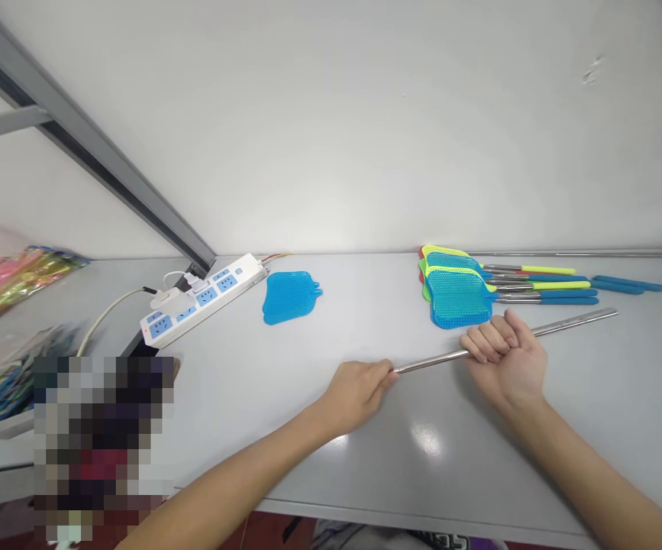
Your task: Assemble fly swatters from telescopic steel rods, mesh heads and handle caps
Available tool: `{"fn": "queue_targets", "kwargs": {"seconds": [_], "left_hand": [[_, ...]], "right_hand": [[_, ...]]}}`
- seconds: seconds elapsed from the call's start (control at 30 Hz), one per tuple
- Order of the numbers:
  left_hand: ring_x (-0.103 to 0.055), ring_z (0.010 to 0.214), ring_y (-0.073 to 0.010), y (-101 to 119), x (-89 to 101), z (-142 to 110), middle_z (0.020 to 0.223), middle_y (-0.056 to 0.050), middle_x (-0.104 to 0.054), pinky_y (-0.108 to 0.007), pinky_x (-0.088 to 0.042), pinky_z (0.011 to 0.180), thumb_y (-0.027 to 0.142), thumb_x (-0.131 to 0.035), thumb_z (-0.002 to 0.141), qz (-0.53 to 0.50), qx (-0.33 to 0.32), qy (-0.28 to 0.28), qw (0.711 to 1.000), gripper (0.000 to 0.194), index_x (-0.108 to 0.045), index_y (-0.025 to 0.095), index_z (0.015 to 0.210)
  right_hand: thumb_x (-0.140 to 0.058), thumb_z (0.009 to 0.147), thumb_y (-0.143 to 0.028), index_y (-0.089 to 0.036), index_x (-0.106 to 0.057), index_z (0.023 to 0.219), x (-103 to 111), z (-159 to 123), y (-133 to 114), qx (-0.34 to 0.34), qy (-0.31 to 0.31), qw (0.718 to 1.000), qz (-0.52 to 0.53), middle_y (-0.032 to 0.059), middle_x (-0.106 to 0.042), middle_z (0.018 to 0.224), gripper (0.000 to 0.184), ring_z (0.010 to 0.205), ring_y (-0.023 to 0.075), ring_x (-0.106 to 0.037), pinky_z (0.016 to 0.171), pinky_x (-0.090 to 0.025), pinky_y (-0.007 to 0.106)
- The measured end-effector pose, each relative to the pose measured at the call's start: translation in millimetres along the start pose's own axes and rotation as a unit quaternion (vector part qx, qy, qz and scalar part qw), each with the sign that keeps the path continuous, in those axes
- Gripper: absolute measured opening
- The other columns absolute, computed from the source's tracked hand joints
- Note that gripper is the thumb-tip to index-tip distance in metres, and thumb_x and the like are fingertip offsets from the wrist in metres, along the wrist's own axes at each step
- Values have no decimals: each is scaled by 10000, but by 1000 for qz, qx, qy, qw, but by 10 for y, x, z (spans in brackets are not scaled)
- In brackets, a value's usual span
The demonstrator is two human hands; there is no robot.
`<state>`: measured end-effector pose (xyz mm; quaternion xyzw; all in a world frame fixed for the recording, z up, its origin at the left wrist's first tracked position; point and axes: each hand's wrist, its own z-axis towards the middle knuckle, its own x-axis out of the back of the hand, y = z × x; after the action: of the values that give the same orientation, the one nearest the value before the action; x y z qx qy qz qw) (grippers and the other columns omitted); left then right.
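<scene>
Both hands, left hand (359, 391) and right hand (505, 353), grip metal rod (571, 321); swatters (456, 290) just behind

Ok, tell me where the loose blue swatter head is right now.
In the head view, the loose blue swatter head lies flat on the grey table, left of centre, just right of the white power strip and beyond the left hand.

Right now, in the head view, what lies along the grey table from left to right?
White power strip → loose blue mesh swatter head → left hand → right hand gripping the thin metal rod.
</scene>
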<state>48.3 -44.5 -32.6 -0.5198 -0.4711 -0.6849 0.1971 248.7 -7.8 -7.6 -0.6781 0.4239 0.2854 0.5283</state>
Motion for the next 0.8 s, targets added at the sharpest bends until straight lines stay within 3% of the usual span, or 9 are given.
{"fn": "queue_targets", "kwargs": {"seconds": [0.43,0.8], "left_hand": [[-467,519,-104,18,63,14,587,31,-502,-208,-309,498,355,-209,879,-38,15,-9,999,298,-454,189,844],[-359,408,-113,109,-45,-94,474,33,-386,-226,-266,427,245,-178,873,-5,-22,-23,999,267,-378,186,706]], "right_hand": [[-445,764,-269,-166,-128,518,-29,-17,-107,5,-15,999,-34,-53,-58,449,414,381,80,-122,367,-154,216],[-427,778,-301,-166,-136,492,-57,-152,-30,39,-29,999,-16,-57,-39,422,429,365,81,-61,341,-110,232]]}}
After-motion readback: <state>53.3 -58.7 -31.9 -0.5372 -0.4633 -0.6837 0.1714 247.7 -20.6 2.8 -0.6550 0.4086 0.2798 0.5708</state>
